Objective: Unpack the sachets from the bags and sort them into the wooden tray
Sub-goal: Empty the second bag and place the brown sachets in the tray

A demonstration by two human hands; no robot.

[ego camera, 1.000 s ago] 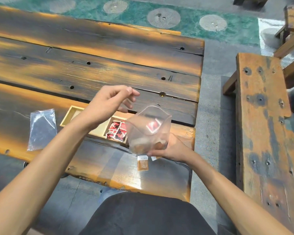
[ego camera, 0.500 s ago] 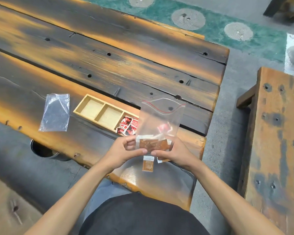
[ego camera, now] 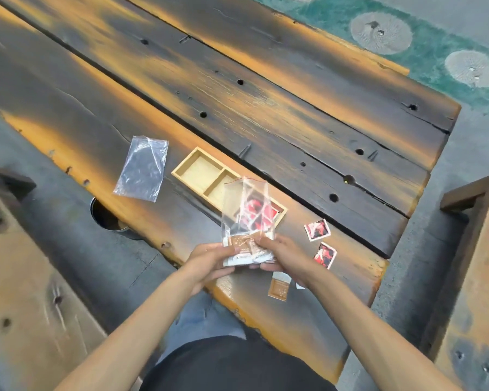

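A clear zip bag [ego camera: 244,210] stands upright above the table's near edge, gripped at its bottom by my left hand [ego camera: 209,261] and my right hand [ego camera: 280,253]. Brown sachets [ego camera: 244,244] bunch at the bag's bottom between my fingers. The wooden tray [ego camera: 194,165] lies behind the bag; its two left compartments hold nothing, and red sachets [ego camera: 259,213] show in the right one through the plastic. Two red sachets [ego camera: 317,230] [ego camera: 325,255] lie loose on the table right of my hands. A brown sachet [ego camera: 278,286] lies under my right wrist.
An empty clear bag [ego camera: 143,167] lies flat left of the tray. A round dark can [ego camera: 108,218] sits below the table's near edge. A wooden bench [ego camera: 480,277] stands at the right, another wooden surface [ego camera: 26,306] at the lower left. The table [ego camera: 266,108] stretches away.
My left hand came down from above the bag and took hold of its bottom beside my right hand. The bag now stands flatter. The camera tilted, bringing two loose red sachets into view.
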